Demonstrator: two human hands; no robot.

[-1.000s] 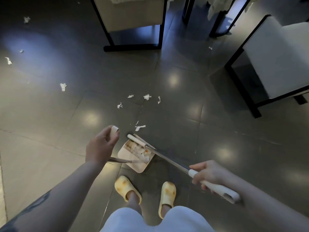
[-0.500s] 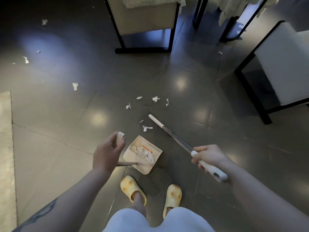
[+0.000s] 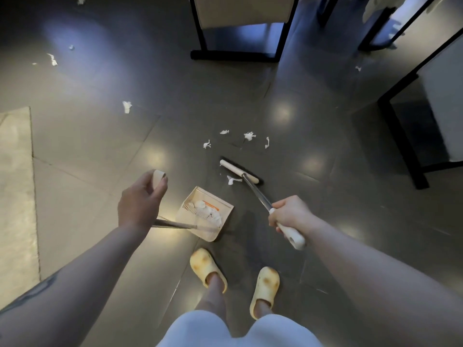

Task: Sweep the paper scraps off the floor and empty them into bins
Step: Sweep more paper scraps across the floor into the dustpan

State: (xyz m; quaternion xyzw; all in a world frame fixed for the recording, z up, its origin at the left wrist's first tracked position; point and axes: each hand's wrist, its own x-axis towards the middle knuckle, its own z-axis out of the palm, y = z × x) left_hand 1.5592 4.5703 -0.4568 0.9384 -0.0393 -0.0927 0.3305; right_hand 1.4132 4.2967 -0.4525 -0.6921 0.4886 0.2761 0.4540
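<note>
My left hand (image 3: 141,201) grips the top of the long dustpan handle. The cream dustpan (image 3: 205,213) sits on the dark floor in front of my feet, with several white scraps and an orange piece inside. My right hand (image 3: 292,216) holds the broom handle near its cream grip. The broom head (image 3: 239,170) rests on the floor beyond the pan, with one paper scrap (image 3: 232,180) beside it. Several more scraps (image 3: 249,136) lie in a loose row just past the broom. Another scrap (image 3: 126,106) lies further left, and more scraps (image 3: 52,58) are at the far left.
A black-framed chair (image 3: 235,55) stands at the top centre and another black-framed seat (image 3: 400,136) at the right. A pale rug (image 3: 16,196) covers the floor at the left edge. My feet in yellow slippers (image 3: 208,267) stand just behind the dustpan.
The broom head has swung out of the dustpan and forward onto the floor beyond it. My right hand moved up and left with the handle. The dustpan stayed in place.
</note>
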